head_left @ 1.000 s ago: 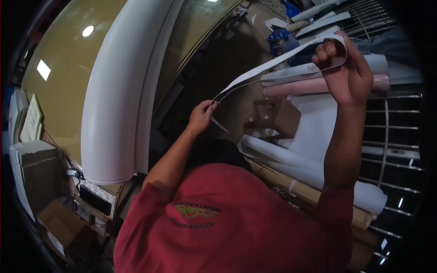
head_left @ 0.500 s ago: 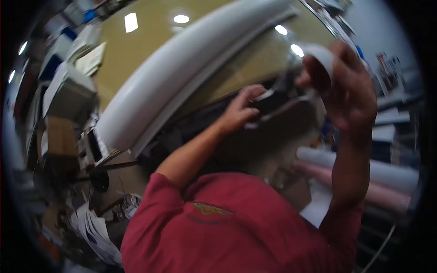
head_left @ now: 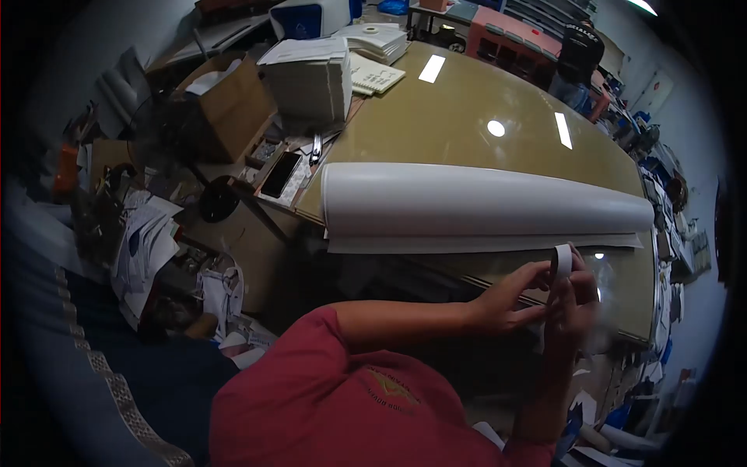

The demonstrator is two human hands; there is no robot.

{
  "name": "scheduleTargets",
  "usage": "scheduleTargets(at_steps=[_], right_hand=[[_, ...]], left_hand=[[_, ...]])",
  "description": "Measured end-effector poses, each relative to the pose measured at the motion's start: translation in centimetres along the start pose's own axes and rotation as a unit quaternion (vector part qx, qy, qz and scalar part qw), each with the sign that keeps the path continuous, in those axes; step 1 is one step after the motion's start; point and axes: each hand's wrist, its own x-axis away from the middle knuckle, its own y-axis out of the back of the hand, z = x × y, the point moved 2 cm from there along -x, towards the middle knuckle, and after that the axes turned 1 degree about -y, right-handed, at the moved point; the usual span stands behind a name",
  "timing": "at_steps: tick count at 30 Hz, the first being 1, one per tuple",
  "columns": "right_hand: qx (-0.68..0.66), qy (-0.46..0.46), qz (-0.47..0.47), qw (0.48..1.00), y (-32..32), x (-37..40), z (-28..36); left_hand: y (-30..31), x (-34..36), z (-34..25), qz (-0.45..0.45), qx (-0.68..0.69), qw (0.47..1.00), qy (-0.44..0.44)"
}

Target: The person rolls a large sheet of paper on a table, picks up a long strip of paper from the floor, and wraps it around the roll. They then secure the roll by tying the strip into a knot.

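Note:
A roll of white tape stands up between my hands, in front of the large white roll of sheet material. My right hand holds the tape roll, its fingers bent around the lower and far side. From the left, my left hand reaches in with curled fingers, the index fingertip against the tape roll and the thumb lower down. The exact contact of the left fingers is partly hidden. The sheet roll lies along the near edge of the tan table, its loose edge facing me.
On the left, a phone lies near a stack of paper, a notebook and a cardboard box. Loose papers clutter the lower left. A person stands beyond the table. Assorted items line the right edge.
My view has turned and steadied, so the sheet roll now lies level. My hands, apart before, have come together at the tape roll, which my right hand held throughout.

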Motion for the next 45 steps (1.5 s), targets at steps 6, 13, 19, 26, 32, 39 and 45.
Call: scheduleTargets(at_steps=[6, 13, 19, 26, 32, 39, 45], right_hand=[[0.007, -0.004, -0.066, 0.998, -3.2, -2.8, -2.3], [-0.054, -0.041, -0.079, 0.995, -5.8, -5.8, -4.9], [-0.011, -0.107, -0.142, 0.984, -6.2, -6.4, -6.7], [-0.169, -0.116, -0.156, 0.966, -6.2, -8.9, -5.2], [-0.151, -0.078, -0.041, 0.985, -2.4, -6.5, -2.8], [-0.104, -0.067, -0.027, 0.992, 2.7, -4.3, -3.0], [-0.051, -0.171, 0.073, 0.981, 2.8, -2.9, -4.4]], left_hand=[[3.9, -1.6, 2.0, 0.014, 0.138, 0.984, 0.114], [9.0, -3.4, 1.3, -0.028, 0.206, 0.971, 0.115], [10.3, -3.2, 4.4, -0.048, 0.164, 0.983, 0.071], [11.1, -6.6, 4.4, 0.025, 0.292, 0.943, 0.159], [5.8, -6.8, 1.8, -0.018, 0.273, 0.950, 0.147], [1.7, -5.1, 2.3, 0.001, 0.129, 0.980, 0.154], [1.4, -0.4, 0.8, -0.091, 0.141, 0.959, 0.230]])
